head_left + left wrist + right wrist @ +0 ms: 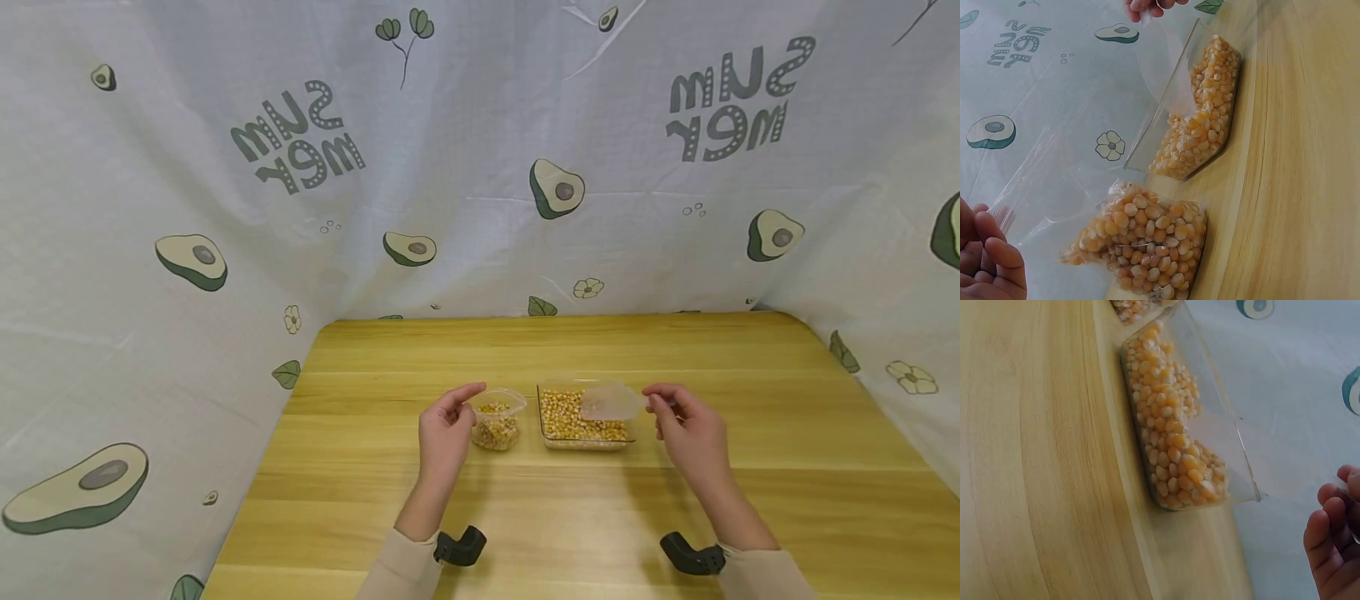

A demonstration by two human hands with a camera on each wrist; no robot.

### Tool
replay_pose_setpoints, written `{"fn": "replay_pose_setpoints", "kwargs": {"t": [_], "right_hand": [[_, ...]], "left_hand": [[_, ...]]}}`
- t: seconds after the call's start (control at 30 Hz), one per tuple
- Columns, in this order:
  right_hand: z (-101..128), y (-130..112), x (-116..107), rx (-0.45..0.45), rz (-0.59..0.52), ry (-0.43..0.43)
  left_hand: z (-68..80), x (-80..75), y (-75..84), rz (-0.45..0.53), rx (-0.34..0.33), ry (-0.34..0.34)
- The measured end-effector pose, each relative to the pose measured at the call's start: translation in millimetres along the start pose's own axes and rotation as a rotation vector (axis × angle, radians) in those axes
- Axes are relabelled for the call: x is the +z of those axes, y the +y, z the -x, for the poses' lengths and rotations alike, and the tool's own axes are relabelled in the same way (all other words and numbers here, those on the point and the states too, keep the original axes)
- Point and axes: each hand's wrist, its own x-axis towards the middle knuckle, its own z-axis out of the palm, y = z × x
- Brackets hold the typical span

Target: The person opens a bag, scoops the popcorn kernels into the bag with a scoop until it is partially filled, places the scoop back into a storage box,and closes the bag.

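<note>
Holding corn kernels: a clear tray (586, 440), a bag (497, 432).

A makeshift recording booth rather than a lived-in room: a pale curtain (480, 167) printed with avocados and "SUMMER" lettering hangs round three sides of a bare wooden worktop (787, 467), shutting off everything behind.
</note>
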Motion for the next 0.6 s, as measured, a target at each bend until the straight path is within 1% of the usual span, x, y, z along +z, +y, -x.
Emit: {"fn": "replay_pose_setpoints", "kwargs": {"t": [0.17,0.3,0.43,0.6], "right_hand": [[1,3,4,-0.064,0.064,-0.010],[2,6,8,-0.083,0.102,-0.024],[2,10,10,-0.047,0.095,-0.057],[2,16,10,0.032,0.043,-0.123]], "left_hand": [[0.0,-0.9,-0.3,-0.002,-0.001,0.001],[-0.2,-1.4,-0.2,-0.003,0.007,0.002],[-0.7,-1.5,-0.2,-0.004,0.011,0.008],[-1.1,-1.6,-1.4,0.004,0.002,0.011]]}}
